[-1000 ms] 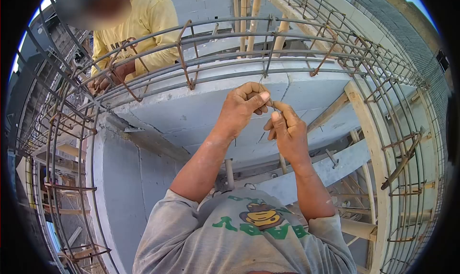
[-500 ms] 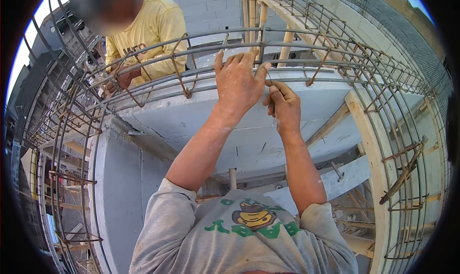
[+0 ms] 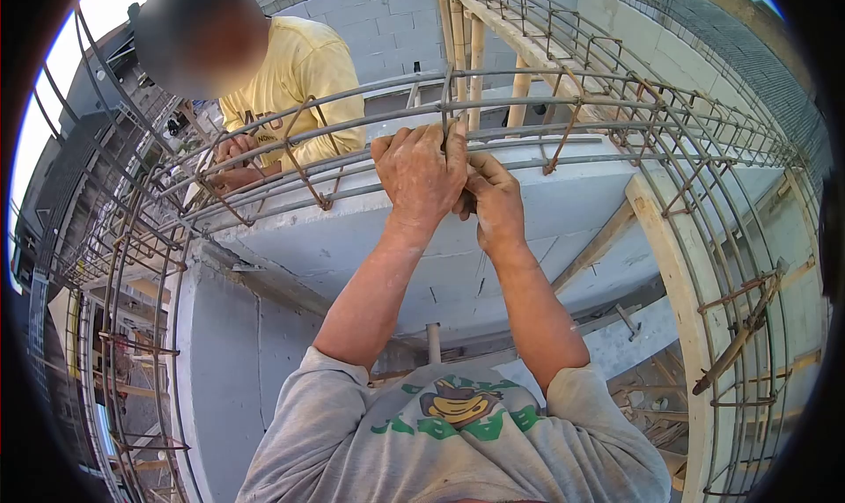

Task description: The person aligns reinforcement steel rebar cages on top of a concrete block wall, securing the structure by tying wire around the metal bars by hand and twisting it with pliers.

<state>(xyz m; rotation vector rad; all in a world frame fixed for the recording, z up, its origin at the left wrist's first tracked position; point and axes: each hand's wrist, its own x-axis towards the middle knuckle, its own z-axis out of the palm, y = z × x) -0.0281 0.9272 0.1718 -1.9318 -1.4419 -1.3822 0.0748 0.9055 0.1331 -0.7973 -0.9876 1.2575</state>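
Long horizontal steel bars [image 3: 528,162] run above a pale block wall [image 3: 352,212], joined by rusty stirrups [image 3: 552,151]. My left hand [image 3: 415,176] lies over the bars beside an upright stirrup leg [image 3: 446,89], its fingers bent round the steel. Just right of it and slightly lower, my right hand [image 3: 495,199] has its thumb and fingers pinched together below a bar. Whatever is between those fingertips is too small to make out. The two hands nearly touch.
Across the bars at the upper left, a person in a yellow shirt [image 3: 330,72] has both hands close together. Rebar cages [image 3: 141,327] stand at left and right. A wooden beam [image 3: 682,283] and a rusty protruding piece [image 3: 735,353] are at the right.
The view has shifted a little. My left hand's fingers are more curled and lower on the bars, and my right hand sits closer against it. The co-worker leans further in.
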